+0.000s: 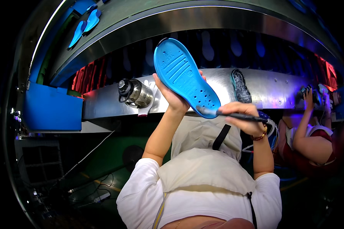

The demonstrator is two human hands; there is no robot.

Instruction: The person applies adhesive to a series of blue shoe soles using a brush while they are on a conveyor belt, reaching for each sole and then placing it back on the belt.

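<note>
A bright blue shoe sole (181, 72) with grooves and small holes is tilted up in front of me over the metal ledge. My left hand (174, 98) wraps around its left edge from below, fingertips showing at the far side. In my right hand (244, 110) is a black-handled brush (246, 116), its blurred bristles at the holed, near end of the sole. A second sole (240, 87), dark inside with a teal rim, lies on the ledge just beyond my right hand.
A clear bottle with a black lid (135, 93) stands left on the metal ledge (273, 86), beside a white glove or cloth (153, 97). Blue soles (91, 21) lie on the green conveyor belt (135, 11). At the right, a co-worker (313, 139) reaches over the ledge.
</note>
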